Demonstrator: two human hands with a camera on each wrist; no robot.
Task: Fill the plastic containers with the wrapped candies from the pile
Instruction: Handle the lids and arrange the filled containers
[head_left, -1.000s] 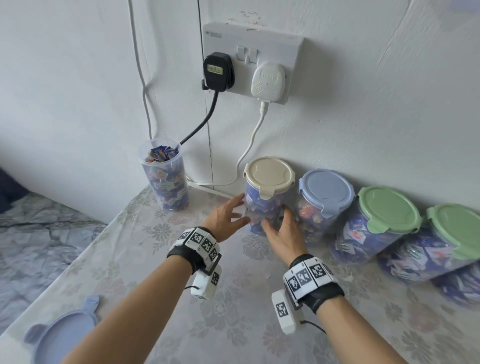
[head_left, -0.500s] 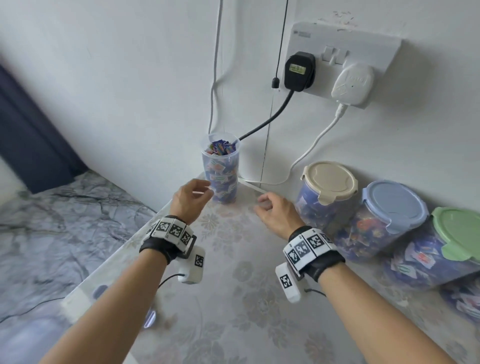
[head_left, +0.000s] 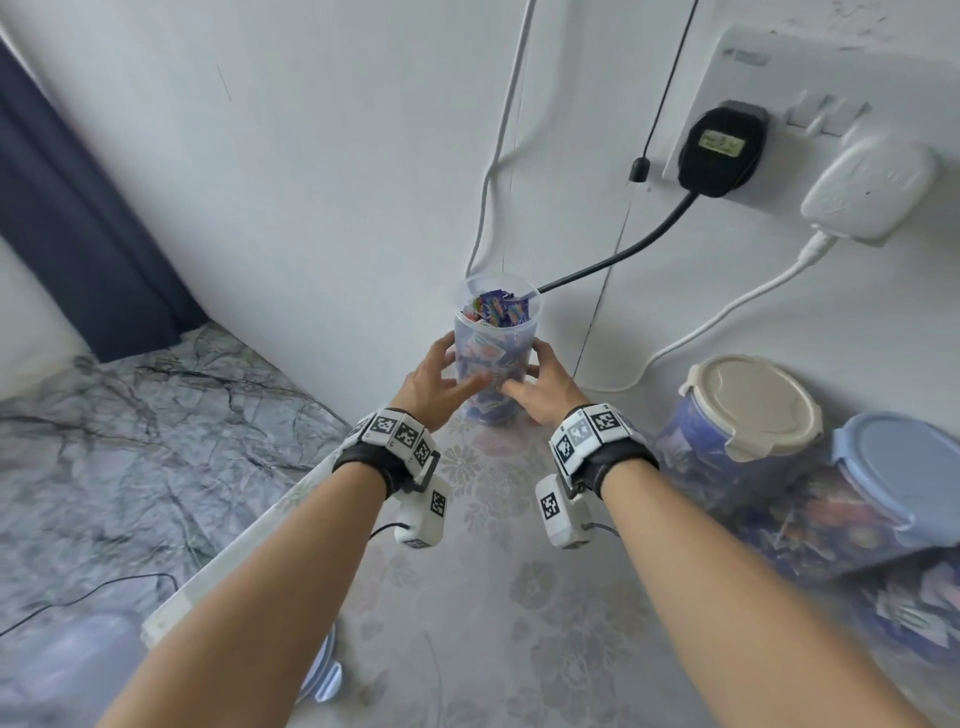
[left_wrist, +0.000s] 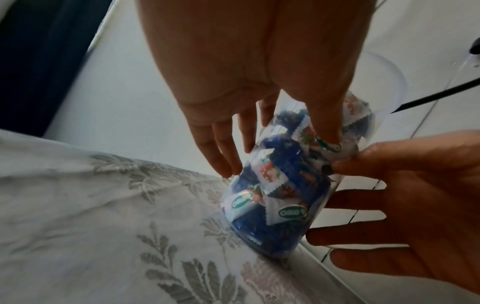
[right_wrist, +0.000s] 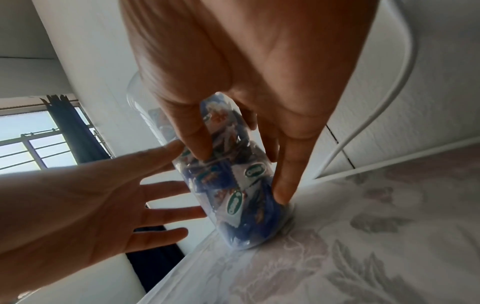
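**Candy tub between two hands, corner of table**

Item 1: open clear container (head_left: 496, 343), upright at the table's (head_left: 545, 597) far corner, close to the wall. Wrapped candies (head_left: 498, 309) reach nearly to its rim; wrappers mostly blue and white, print too blurred to read.

Item 2: my left hand (head_left: 434, 382). Fingers spread and nearly straight along the container's left side; thumb tip lies on its front wall. Fingertips (left_wrist: 228, 166) sit at the wall, but I cannot tell whether all of them touch.

Item 3: my right hand (head_left: 543, 387). Fingers extended down the right side, thumb across the front. In the right wrist view one fingertip (right_wrist: 281, 195) reaches the container's base at the tablecloth. Neither hand is wrapped closed around it.

Item 4: lidded containers lying tilted against the wall to the right: beige lid (head_left: 753, 402), blue lid (head_left: 906, 473). Further ones are cut off at the frame edge and smeared.

Item 5: wall socket (head_left: 810, 104) with black plug (head_left: 722, 148) and white plug (head_left: 867, 187).

Item 6: pale blue object (head_left: 327, 675) at the table's near edge, partly hidden under my left forearm; not identifiable.
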